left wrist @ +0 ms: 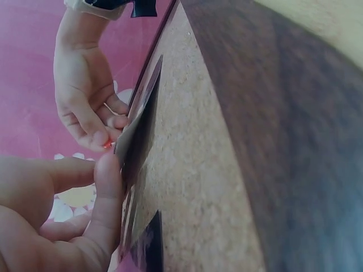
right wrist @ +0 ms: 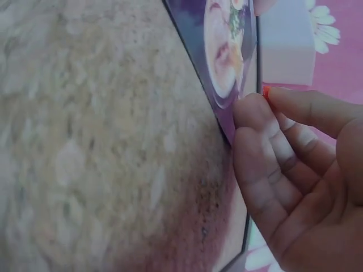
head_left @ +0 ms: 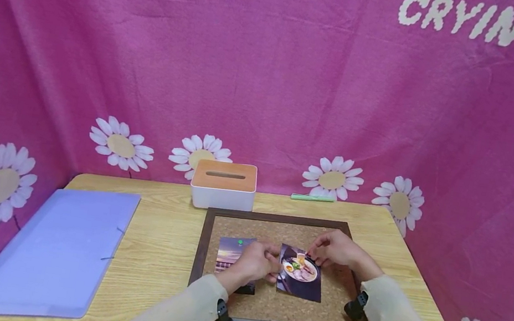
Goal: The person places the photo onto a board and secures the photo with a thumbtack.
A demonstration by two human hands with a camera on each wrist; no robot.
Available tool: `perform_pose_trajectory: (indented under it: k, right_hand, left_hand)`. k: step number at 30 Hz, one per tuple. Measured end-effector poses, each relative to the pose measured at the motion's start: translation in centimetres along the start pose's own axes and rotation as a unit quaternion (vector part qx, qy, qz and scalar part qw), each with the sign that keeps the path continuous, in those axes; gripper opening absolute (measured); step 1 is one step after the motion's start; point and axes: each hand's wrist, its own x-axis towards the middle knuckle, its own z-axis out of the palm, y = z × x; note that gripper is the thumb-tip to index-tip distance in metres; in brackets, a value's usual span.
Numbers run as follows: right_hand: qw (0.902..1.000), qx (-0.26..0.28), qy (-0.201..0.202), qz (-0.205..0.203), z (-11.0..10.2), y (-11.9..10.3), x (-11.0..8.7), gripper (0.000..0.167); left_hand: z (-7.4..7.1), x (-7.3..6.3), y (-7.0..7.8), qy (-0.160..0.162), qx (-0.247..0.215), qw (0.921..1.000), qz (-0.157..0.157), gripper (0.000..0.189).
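Note:
A photo (head_left: 301, 271) of a bowl of noodles lies over the cork board (head_left: 264, 307), one part tilted up off the cork. My left hand (head_left: 255, 262) pinches this photo's left edge between thumb and finger. Near its upper right corner, my right hand (head_left: 335, 250) pinches a small red push pin (right wrist: 266, 91) between thumb and index finger. The pin's tip is hidden. To the left, a second photo (head_left: 228, 251) of a purple sky has a green push pin (head_left: 240, 242) at its top; my left hand covers part of it.
A tissue box (head_left: 222, 197) with a wooden lid stands behind the board. Behind the board's right side lies a light green, pen-like item (head_left: 312, 198). On the table's left is a blue-violet folder (head_left: 51, 251). Pink cloth (head_left: 271, 73) surrounds the table.

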Motion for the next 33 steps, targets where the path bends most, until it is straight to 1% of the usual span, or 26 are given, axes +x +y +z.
perform_pose_trajectory:
  k: [5, 10, 13, 18, 23, 28, 33]
  right_hand:
    - [0.9996, -0.028, -0.003, -0.005, 0.6, -0.1, 0.4, 0.011]
    - [0.9982, -0.058, 0.004, 0.01, 0.9, -0.3, 0.9, 0.009]
    - [0.9976, -0.066, 0.008, 0.02, 0.9, -0.5, 1.3, 0.009]
    - [0.9977, -0.066, 0.002, 0.019, 0.8, -0.6, 1.5, 0.008]
    - [0.998, -0.062, -0.007, 0.014, 0.8, -0.6, 1.4, 0.008]
    - [0.9975, -0.07, -0.005, 0.002, 1.1, -0.4, 1.5, 0.007]
    - [0.9971, -0.075, -0.012, 0.004, 1.1, -0.4, 1.6, 0.007]
  left_hand:
    - [-0.2, -0.1, -0.1, -0.007, 0.006, 0.9999, -0.006, 0.044]
    - [-0.2, -0.2, -0.1, -0.01, 0.012, 0.9998, -0.01, 0.039]
    - [-0.3, -0.3, 0.0, -0.011, 0.012, 0.9998, -0.01, 0.036]
    - [-0.4, -0.5, 0.0, -0.017, 0.01, 0.9997, -0.013, 0.033]
    - [-0.4, -0.5, -0.1, -0.027, -0.001, 0.9996, -0.008, 0.036]
    - [-0.4, -0.4, -0.2, -0.038, -0.017, 0.9991, -0.009, 0.038]
    - [-0.4, -0.3, -0.2, -0.04, -0.016, 0.999, -0.013, 0.038]
